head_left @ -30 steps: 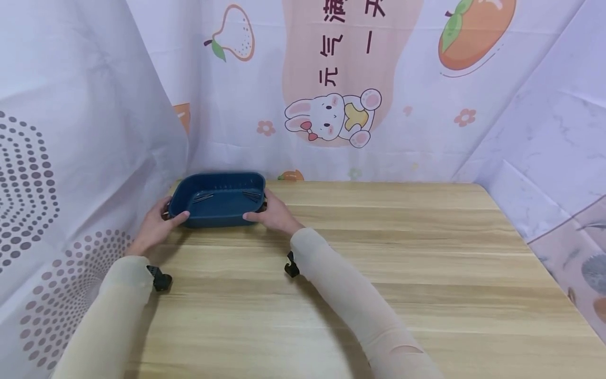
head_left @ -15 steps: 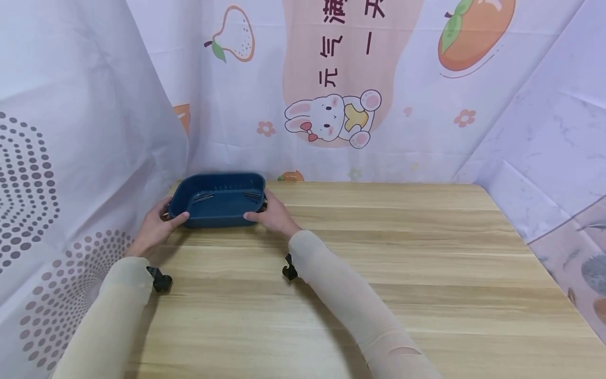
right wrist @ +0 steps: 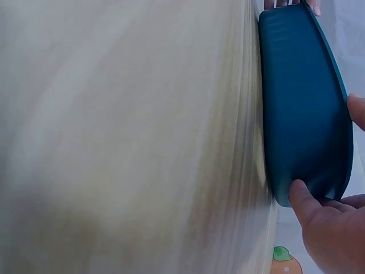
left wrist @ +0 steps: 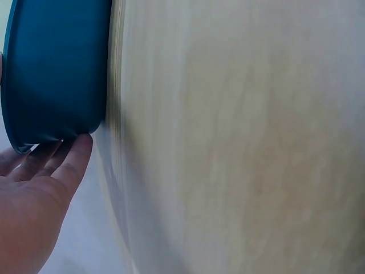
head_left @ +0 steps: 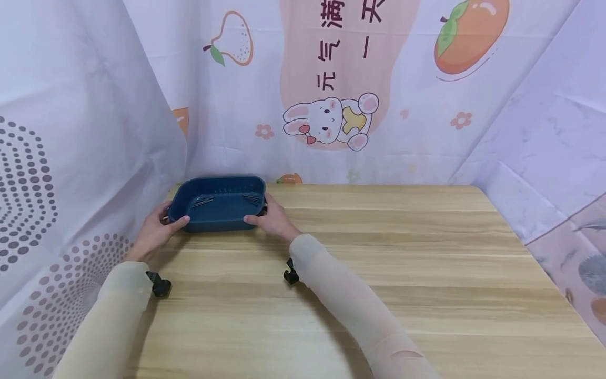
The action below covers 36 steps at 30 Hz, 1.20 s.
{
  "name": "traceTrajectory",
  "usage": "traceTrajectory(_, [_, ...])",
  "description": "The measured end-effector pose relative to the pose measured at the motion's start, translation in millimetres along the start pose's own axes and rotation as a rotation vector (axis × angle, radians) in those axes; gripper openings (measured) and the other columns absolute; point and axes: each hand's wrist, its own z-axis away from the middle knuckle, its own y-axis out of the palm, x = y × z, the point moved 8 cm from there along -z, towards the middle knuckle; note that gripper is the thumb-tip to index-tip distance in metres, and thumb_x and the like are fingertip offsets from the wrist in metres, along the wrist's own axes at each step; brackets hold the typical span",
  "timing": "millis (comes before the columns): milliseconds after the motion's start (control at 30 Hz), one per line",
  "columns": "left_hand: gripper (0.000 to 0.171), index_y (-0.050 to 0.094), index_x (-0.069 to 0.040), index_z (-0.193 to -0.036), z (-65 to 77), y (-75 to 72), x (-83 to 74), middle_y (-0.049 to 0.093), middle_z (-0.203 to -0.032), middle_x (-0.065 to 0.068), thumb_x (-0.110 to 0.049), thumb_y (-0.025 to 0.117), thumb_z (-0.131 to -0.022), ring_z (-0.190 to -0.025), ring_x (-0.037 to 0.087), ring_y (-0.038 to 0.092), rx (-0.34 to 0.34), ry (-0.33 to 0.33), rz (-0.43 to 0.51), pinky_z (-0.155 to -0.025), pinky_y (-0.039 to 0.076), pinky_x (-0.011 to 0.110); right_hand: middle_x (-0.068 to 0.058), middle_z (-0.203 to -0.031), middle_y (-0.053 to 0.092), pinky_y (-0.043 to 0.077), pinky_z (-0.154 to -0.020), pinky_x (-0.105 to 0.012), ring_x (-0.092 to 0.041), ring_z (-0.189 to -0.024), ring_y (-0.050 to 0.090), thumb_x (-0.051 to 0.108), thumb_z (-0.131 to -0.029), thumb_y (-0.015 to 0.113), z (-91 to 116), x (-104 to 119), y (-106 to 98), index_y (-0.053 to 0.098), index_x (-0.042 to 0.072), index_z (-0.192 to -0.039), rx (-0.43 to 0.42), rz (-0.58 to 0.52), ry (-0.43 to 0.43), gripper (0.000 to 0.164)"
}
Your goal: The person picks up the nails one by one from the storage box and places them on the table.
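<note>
A dark blue rectangular plastic basin [head_left: 220, 207] with rounded corners sits at the back left of the wooden table. Groups of thin dark lines mark its floor near both ends. My left hand [head_left: 160, 228] grips its left end, thumb over the front rim. At the opposite end my right hand [head_left: 275, 217] holds it the same way. In the left wrist view, fingers [left wrist: 74, 162] press against the basin's end wall [left wrist: 57, 74]. The right wrist view shows a fingertip [right wrist: 299, 191] on the lower side wall. Other fingers are partly hidden behind the basin.
A printed curtain [head_left: 227, 121] hangs right behind the basin, and a dotted white cloth [head_left: 57, 210] rises close by my left arm. The wooden tabletop [head_left: 402, 263] stretches out to the right. Black wrist mounts [head_left: 161, 284] stick out near both sleeves.
The head view has tilted slightly, so the scene sits a little lower. Both hands keep hold of the basin, which stays at the back left. My right forearm has shifted slightly.
</note>
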Motion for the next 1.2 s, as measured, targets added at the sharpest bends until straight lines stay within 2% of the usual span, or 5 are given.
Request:
traceTrajectory(333, [0.096,0.007,-0.006,-0.153,0.5,7.9,-7.5,0.018,-0.151,0.032,-0.052,0.06,-0.089,-0.132,0.051,0.027,0.016,-0.008,0.008,-0.101,0.031,0.062,-0.005,-0.154,0.03,0.042,-0.101,-0.036,-0.024,-0.13,0.045,0.037,-0.084,0.073,6,-5,-10,0.019,0.015,-0.153,-0.004,0.004,0.036,0.091])
traceTrajectory(633, [0.097,0.005,-0.007,-0.153,2.2,15.9,-11.6,0.016,-0.151,0.032,-0.054,0.06,-0.088,-0.132,0.052,0.026,0.032,-0.014,0.013,-0.101,0.03,0.063,-0.006,-0.153,0.031,0.041,-0.102,-0.038,-0.024,-0.13,0.044,0.036,-0.084,0.073,12,-4,-18,0.02,0.015,-0.153,-0.007,0.035,0.03,0.089])
traceTrajectory(967, [0.096,0.009,-0.005,-0.153,4.2,27.1,-21.7,0.022,-0.149,0.032,-0.051,0.063,-0.088,-0.131,0.05,0.03,0.034,-0.019,0.03,-0.102,0.031,0.06,-0.01,-0.151,0.033,0.041,-0.102,-0.039,-0.028,-0.13,0.044,0.031,-0.085,0.073,19,-9,-29,0.021,0.013,-0.152,0.001,-0.037,-0.003,0.087])
traceTrajectory(1200, [0.093,0.012,-0.003,-0.152,4.3,33.9,-26.8,0.026,-0.148,0.032,-0.047,0.064,-0.088,-0.131,0.048,0.032,0.028,-0.012,0.04,-0.103,0.032,0.059,-0.008,-0.153,0.031,0.04,-0.103,-0.037,-0.027,-0.131,0.043,0.034,-0.085,0.073,25,-12,-36,0.017,0.017,-0.153,0.009,-0.028,-0.003,0.09])
